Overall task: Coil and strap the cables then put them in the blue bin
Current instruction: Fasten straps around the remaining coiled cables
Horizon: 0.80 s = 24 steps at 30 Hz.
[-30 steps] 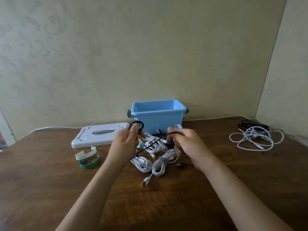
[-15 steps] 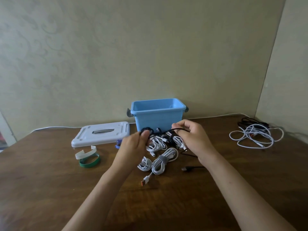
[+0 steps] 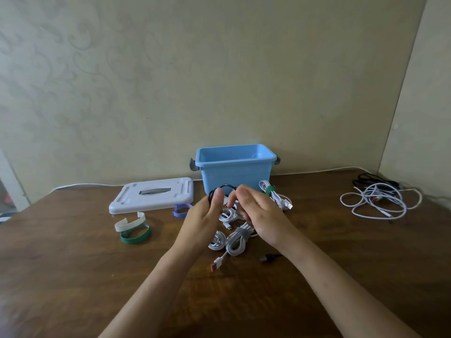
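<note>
The left hand (image 3: 203, 219) is pinching a small coil of black cable (image 3: 220, 190) between thumb and curled fingers, holding it up just in front of the blue bin (image 3: 235, 168). The right hand (image 3: 260, 214) is sitting close beside it, fingers curled around the same cable where it arcs across between the two hands. The cable's loose plug end (image 3: 266, 258) is lying on the counter (image 3: 73, 264) below the right wrist. Under both hands, strapped white cable bundles (image 3: 238, 240) are resting on the counter; one with a green strap (image 3: 270, 190) is lying just beyond the right hand, touching the bin's front. Left of the left hand, a purple strap (image 3: 181, 209), a white strap (image 3: 129, 222) and a green strap ring (image 3: 135, 236) are lying near the white lid (image 3: 152, 195). Far to the right of the right hand, a loose tangle of white and black cables (image 3: 379, 200) is sitting by the corner. No readable writing or brand is showing on any item.
</note>
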Motion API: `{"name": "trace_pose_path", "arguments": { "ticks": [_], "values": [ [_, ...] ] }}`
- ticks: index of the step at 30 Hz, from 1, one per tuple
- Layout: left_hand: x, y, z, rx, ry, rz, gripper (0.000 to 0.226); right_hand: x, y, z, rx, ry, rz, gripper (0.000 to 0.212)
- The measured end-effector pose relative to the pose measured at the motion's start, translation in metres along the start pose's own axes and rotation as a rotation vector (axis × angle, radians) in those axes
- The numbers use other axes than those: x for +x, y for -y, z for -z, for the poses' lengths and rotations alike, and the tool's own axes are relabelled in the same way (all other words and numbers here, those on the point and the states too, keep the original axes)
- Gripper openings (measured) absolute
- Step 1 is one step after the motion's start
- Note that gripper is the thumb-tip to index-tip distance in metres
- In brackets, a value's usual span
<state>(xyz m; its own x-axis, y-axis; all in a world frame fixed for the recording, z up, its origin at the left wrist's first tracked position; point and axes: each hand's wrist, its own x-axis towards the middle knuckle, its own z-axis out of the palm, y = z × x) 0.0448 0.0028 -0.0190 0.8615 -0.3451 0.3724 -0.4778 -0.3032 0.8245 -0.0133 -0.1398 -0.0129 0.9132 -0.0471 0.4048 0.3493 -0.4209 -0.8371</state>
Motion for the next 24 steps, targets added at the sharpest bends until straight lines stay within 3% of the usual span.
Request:
{"name": "trace_pose_path", "arguments": {
  "ticks": [7,12,18,24],
  "values": [
    [-0.011,-0.014,-0.001,-0.247,0.094,0.027,0.049,-0.001,-0.005,-0.011,-0.094,0.057,0.008,0.041],
    [-0.003,-0.005,-0.001,-0.287,0.007,0.090,0.046,-0.002,-0.006,-0.013,-0.231,0.119,-0.011,0.023],
    [0.014,0.011,0.016,-0.317,-0.218,0.089,0.061,-0.002,-0.007,-0.009,-0.350,0.155,-0.033,0.025],
    [0.012,0.000,0.012,-0.469,-0.159,0.038,0.054,-0.003,-0.010,-0.040,-0.434,0.236,0.005,0.027]
  ]
}}
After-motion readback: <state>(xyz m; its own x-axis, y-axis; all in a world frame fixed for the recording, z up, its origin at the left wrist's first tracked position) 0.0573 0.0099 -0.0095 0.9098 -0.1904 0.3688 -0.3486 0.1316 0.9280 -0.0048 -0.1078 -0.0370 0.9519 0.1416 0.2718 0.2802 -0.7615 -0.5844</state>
